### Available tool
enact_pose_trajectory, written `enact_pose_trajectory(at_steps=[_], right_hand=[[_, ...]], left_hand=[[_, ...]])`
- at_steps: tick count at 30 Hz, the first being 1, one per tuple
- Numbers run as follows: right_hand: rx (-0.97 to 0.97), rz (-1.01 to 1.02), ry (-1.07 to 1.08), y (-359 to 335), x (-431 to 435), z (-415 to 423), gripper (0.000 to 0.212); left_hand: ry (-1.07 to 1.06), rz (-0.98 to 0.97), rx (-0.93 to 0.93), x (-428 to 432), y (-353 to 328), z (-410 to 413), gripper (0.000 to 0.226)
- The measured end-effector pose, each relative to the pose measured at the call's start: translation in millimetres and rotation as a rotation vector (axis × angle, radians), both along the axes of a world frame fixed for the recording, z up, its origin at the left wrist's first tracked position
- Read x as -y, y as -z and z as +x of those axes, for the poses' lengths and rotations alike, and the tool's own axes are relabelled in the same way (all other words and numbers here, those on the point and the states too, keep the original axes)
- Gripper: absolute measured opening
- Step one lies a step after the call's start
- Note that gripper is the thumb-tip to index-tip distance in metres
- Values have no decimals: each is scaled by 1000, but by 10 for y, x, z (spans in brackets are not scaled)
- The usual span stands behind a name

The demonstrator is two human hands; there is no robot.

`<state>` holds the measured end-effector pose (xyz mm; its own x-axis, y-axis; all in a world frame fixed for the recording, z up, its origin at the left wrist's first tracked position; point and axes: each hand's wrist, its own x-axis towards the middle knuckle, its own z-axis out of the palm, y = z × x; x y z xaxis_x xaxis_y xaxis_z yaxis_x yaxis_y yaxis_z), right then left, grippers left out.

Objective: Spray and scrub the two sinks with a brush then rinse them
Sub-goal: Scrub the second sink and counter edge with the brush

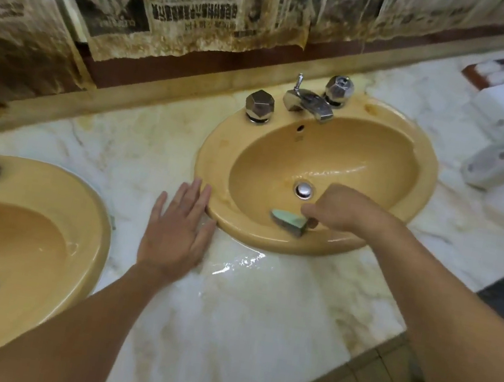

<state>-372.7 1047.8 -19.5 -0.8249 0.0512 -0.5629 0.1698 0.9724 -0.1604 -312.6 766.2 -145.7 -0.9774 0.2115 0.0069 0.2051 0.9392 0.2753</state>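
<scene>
The right hand curls around a green scrubbing brush, pressing it against the near inner wall of the right sink, just in front of the drain. Left of the grip, the left hand lies flat, fingers straight, on the wet marble counter, fingertips touching that sink's rim. Farther left sits the left sink; beyond the grip stands a chrome faucet.

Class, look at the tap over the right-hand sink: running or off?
Off. No stream falls from the tap's spout into the right sink, where the right hand holds a brush.
</scene>
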Motion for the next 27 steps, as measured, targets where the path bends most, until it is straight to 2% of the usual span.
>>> enact_pose_trajectory(at_steps=[3, 4, 6, 8, 10, 15, 18, 21, 23, 27], right_hand=[[73, 236, -8, -187, -359, -95, 33], [50, 243, 2, -165, -372, -107, 31], [0, 87, 32, -37, -153, -15, 26], [-38, -114, 56, 141, 194, 160, 30], [-128, -210, 125, 233, 390, 390, 32], [-252, -79, 433, 107, -307, 846, 35], [-327, 9, 602, 58, -223, 940, 39], [-376, -58, 490, 225, 627, 955, 50], [-404, -107, 342, 355, 1118, 1007, 44], [-403, -85, 222, 438, 968, 1184, 28]], left_hand=[[13, -16, 1, -28, 32, -35, 63], [19, -19, 2, -34, 38, -38, 63], [33, -14, 2, -39, 44, -38, 61], [40, 13, 2, -37, 42, -40, 60], [36, 41, 3, -32, 47, -43, 59], [43, 85, -1, -37, 50, -35, 59], [45, 116, 3, -14, 44, -45, 59], [54, 198, 0, 15, 45, -44, 57], [38, 294, -11, 41, 42, -42, 55], [-5, 444, -5, 100, 47, -33, 50]])
